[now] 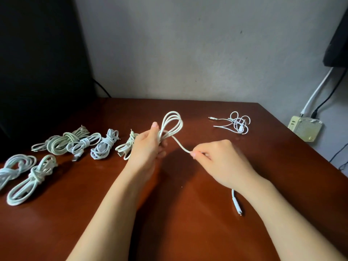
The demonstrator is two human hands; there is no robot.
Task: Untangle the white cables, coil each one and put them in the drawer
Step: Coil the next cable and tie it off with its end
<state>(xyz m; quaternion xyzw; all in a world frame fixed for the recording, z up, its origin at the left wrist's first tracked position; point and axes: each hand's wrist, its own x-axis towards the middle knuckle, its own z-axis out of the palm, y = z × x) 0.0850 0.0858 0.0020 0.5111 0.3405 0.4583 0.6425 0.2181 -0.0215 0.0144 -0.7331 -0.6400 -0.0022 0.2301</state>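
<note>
white cable (172,125) half coiled above brown bench (188,223): left hand (148,146) gripped its loops, right hand (216,159) pinched loose tail. several finished coils (62,142) lay at left; small tangle (237,123) lay far right. drawer unseen; coiling judged mostly done, stowing all left.

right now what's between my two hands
In the head view, a stretch of white cable runs from the left hand to the right hand.
</note>
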